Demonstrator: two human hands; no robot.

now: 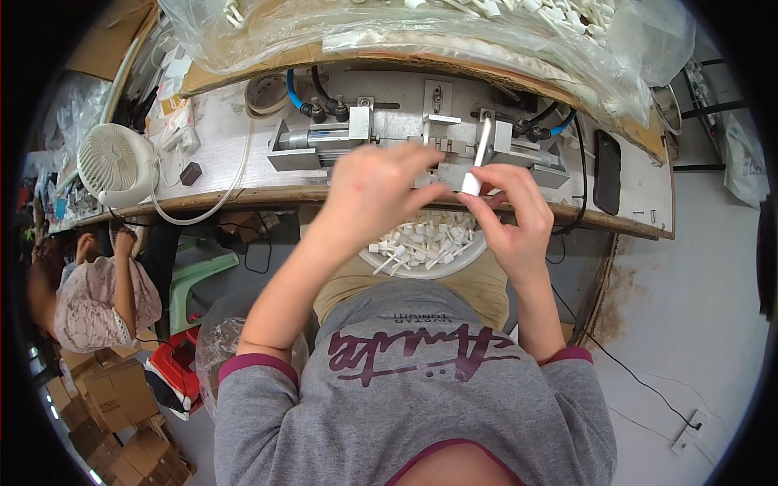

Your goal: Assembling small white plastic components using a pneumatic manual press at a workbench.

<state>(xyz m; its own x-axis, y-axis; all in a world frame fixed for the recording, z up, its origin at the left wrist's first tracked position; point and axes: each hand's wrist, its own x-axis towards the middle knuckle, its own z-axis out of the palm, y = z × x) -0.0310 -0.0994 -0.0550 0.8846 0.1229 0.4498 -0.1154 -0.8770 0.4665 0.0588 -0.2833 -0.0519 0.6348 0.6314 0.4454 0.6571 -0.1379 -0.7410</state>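
My right hand (pixel 519 215) pinches a white plastic piece (pixel 472 184) with a blocky end and a long thin stem, held upright at the bench's front edge. My left hand (pixel 373 186), slightly blurred, reaches over the metal jig (pixel 454 146) in the middle of the bench. Its fingers and thumb are apart, with nothing visible between them. Air cylinders flank the jig, one at left (pixel 320 138) and one at right (pixel 528 160). Below my hands, a round white tub (pixel 429 274) on my lap holds many similar white stemmed pieces (pixel 425 239).
A white fan (pixel 117 166) and a tape roll (pixel 268 94) are on the left of the bench. At right lies a black phone (pixel 607 172). Clear plastic with more white pieces (pixel 559 16) covers a cardboard-edged shelf behind. Another person (pixel 105 300) sits at far left.
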